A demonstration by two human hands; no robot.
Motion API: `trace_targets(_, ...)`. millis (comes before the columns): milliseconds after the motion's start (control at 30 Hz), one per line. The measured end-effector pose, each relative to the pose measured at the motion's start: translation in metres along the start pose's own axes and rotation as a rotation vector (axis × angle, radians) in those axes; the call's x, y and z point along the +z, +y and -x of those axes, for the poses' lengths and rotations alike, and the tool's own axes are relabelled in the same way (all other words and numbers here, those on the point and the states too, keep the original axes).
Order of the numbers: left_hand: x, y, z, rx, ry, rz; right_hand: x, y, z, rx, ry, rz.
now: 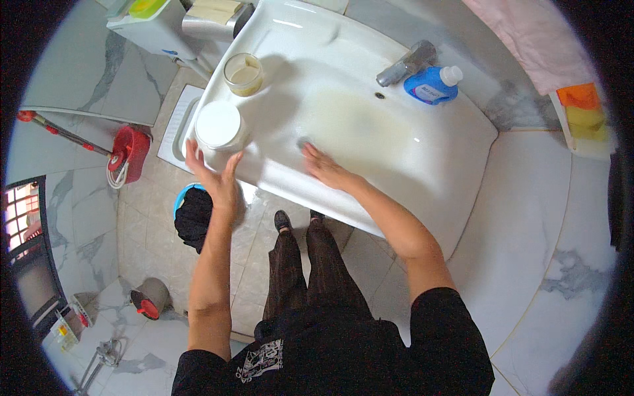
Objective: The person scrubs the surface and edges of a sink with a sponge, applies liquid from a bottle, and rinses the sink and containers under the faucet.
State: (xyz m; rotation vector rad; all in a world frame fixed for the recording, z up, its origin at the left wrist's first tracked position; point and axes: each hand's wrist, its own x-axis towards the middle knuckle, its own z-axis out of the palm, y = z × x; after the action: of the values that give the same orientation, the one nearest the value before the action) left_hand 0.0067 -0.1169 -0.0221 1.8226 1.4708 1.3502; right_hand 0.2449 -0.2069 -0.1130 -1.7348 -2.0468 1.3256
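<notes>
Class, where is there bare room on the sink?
Bare on the white ceramic sink: the back left ledge, beyond the round glass jar; the right side, in front of the blue plastic bottle, possibly sloping. Crowded: front left, with the round white-lidded jar and left hand; around the grey metal faucet beside the bottle.

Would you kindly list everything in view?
sink: one, white, centre
lidded jar: one, white, sink ledge
open jar: one, clear, beyond it
faucet: one, silver, far rim
bottle: one, blue, beside faucet
tub: one, blue, floor
cloth: one, black, in tub
mop bucket: one, red, left
bucket: one, grey, lower left
cistern: one, white, upper left
paper holder: one, silver, top
towel: one, pink, upper right
fitting: one, silver, lower left
window: one, black, left
shoes: two, black, floor
trousers: one, dark, bottom
shirt: one, black, bottom
left hand: one, bare, beside lidded jar
right hand: one, bare, in sink
</notes>
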Motion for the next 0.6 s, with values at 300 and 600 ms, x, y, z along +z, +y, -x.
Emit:
trace_targets(300, 0.037, 0.021, 0.033, 0.273, -0.674, -0.409, -0.053, 0.054, 0.065, 0.723, -0.197, 0.124)
trace_targets(600, 0.050, 0.021, 0.028, 0.319, -0.860, -0.517, -0.038, 0.097, -0.051, 0.309, 0.815, 0.371)
